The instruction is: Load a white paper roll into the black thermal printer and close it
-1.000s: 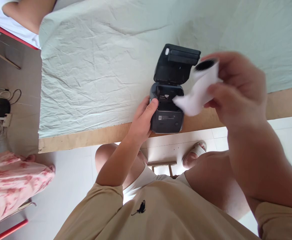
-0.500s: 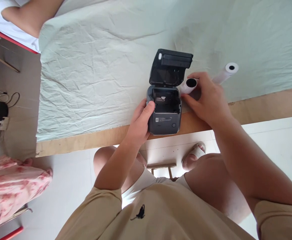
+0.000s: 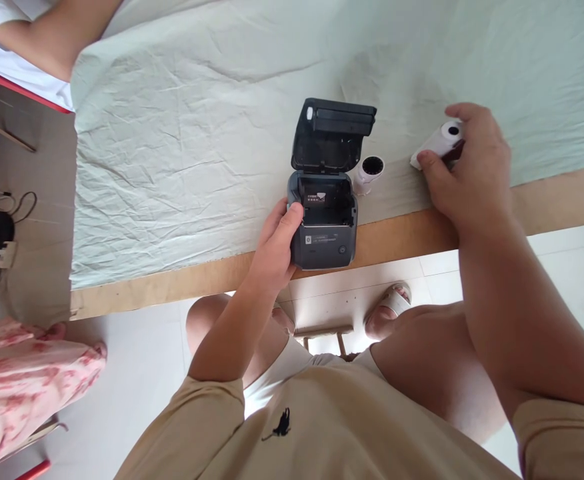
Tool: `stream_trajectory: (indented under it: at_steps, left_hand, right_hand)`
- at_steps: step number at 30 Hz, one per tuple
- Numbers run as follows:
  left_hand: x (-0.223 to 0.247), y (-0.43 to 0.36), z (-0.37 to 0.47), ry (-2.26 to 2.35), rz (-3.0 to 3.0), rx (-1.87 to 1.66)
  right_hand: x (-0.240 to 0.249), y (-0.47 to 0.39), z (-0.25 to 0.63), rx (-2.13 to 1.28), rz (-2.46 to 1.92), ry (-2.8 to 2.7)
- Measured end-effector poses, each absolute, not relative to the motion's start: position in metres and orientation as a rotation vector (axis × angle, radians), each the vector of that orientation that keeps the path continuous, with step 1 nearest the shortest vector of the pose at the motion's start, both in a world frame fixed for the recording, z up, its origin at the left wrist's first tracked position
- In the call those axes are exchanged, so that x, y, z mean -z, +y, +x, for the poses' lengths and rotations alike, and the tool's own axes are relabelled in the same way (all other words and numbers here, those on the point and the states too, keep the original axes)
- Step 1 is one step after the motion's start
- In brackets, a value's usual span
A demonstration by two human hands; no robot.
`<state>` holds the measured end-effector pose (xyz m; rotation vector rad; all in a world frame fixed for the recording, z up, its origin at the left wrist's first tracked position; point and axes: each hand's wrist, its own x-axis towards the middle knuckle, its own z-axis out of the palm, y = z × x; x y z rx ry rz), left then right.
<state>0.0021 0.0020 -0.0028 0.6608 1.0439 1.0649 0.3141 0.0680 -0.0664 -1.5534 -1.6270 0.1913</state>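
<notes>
The dark printer (image 3: pixel 324 247) points its long axis away from me, the end with the round power button (image 3: pixel 342 250) toward my body and its hinged lid (image 3: pixel 329 143) thrown up at the far end. The near end reaches past the wooden front edge of the tabletop (image 3: pixel 172 280); whether the body rests there or is held just above it, I cannot tell.

Its casing is black to dark grey, with rounded corners, a line of pale print on the front panel, and an open bay showing a small white label (image 3: pixel 316 197) inside. The lid carries a black bar along its far edge and a white tab at its left corner.

My hands are well apart. The left hand (image 3: pixel 277 243) is clamped on the printer's left side, thumb over the bay's rim. The right hand (image 3: pixel 477 167), off to the printer's right, curves around the small-holed white roll (image 3: pixel 435 143), thumb against its lower part; how firmly the fingers close, I cannot tell. That roll slants from lower left to upper right, its holed end uppermost. Between the printer and my right hand, the wide-cored roll (image 3: pixel 363 181) shows its black opening upward, just beside the casing on the pale green cloth (image 3: pixel 197 147).
</notes>
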Motion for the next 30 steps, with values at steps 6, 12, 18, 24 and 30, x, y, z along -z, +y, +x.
stream_trajectory:
  at_steps: [6, 12, 18, 24, 30]
  left_hand:
    - [0.006, 0.002, 0.002, 1.051, 0.672, -1.069]
    - [0.006, 0.001, 0.001, 1.039, 0.676, -1.083]
    - [0.003, 0.001, 0.002, 1.039, 0.718, -1.082]
    - [-0.001, -0.001, 0.001, 1.008, 0.760, -1.075]
    - [0.001, -0.001, 0.000, 1.016, 0.741, -1.068]
  right_hand:
    - [0.055, 0.059, 0.298, -0.185, -1.467, -1.788]
    - [0.015, 0.045, 0.281, -0.182, -1.375, -1.685]
    - [-0.020, 0.019, 0.217, -0.155, -1.032, -1.765]
    - [-0.006, 0.022, 0.191, -0.100, -1.200, -2.029]
    - [-0.009, 0.019, 0.194, -0.147, -0.950, -2.054]
